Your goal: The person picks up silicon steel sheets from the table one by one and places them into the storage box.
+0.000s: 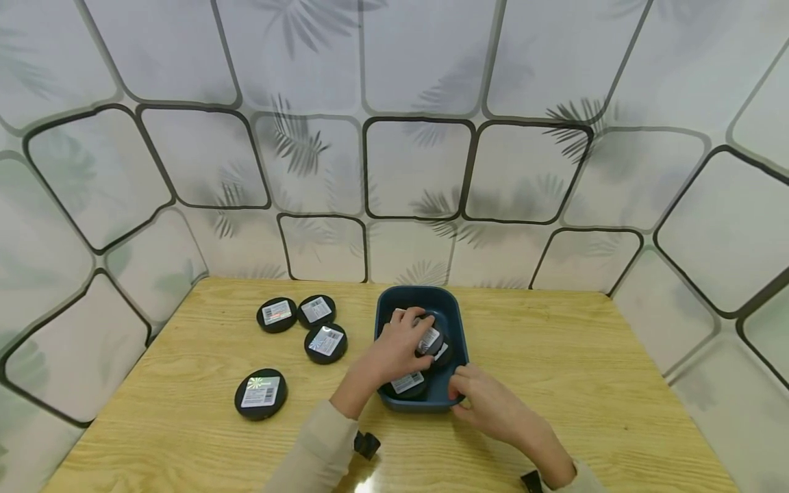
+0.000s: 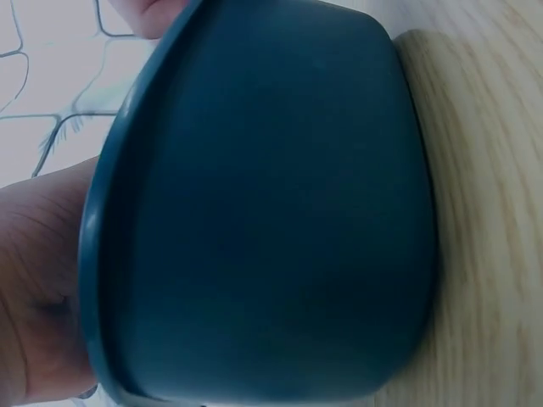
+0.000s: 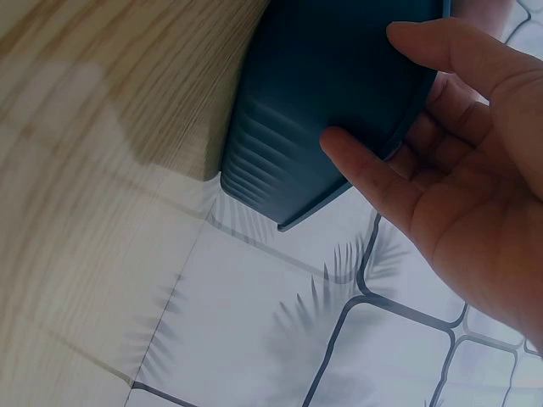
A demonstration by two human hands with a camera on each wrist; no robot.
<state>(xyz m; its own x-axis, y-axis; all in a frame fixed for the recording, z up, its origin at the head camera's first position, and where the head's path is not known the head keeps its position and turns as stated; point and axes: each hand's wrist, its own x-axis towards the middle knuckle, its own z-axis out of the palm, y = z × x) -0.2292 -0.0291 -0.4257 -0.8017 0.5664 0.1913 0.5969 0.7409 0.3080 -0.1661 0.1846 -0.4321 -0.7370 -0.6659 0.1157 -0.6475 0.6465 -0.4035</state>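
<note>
A dark blue plastic bin stands on the table and holds several round black discs with white labels. My left hand reaches over its front into the bin and grips a labelled black disc between thumb and fingers. Another disc lies near the front inside the bin; my hand partly hides the others. My right hand holds the bin's rim at the front right corner. In the right wrist view the right hand's thumb and a finger press the bin's outer wall, with other fingers behind the rim.
To the left of the bin, three black discs sit close together on the wooden table. A single disc lies nearer the front left. A patterned wall rises behind the table's back edge.
</note>
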